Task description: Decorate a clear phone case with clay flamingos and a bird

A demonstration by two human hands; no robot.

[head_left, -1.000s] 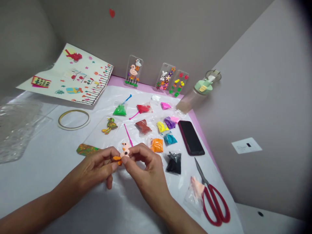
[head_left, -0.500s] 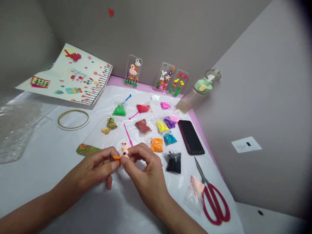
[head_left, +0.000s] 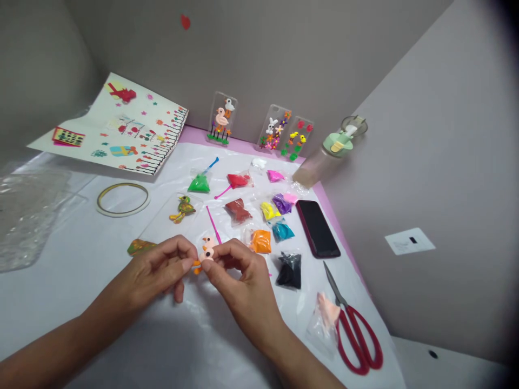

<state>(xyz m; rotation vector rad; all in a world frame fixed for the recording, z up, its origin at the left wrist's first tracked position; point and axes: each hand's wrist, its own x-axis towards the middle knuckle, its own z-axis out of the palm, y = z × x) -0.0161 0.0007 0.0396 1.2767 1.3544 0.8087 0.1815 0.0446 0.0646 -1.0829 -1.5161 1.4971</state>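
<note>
A small pale-pink clay bird point(head_left: 207, 253) with a black eye and orange feet is held up between my hands. My right hand point(head_left: 243, 275) pinches its body between thumb and fingers. My left hand point(head_left: 166, 267) pinches at the orange clay feet point(head_left: 197, 266) on its left side. A second pale-pink head point(head_left: 207, 241) with an eye shows just behind; whether it joins the first bird I cannot tell. Beyond my hands lies a clear phone case point(head_left: 162, 219) bearing a green-and-brown clay bird point(head_left: 183, 209) and a mottled clay strip point(head_left: 140, 247). Fingers hide part of the bird.
Small bags of coloured clay, among them orange point(head_left: 260, 241) and black point(head_left: 289, 270), lie ahead and right. Red-handled scissors point(head_left: 357, 335), a phone point(head_left: 318, 228) and a bottle point(head_left: 320, 162) stand or lie rightward. A tape roll point(head_left: 122, 200) and decorated card point(head_left: 117, 127) are at left.
My left fingers have shifted slightly on the orange feet, and more of the feet now shows below them. My right hand keeps its pinch on the bird.
</note>
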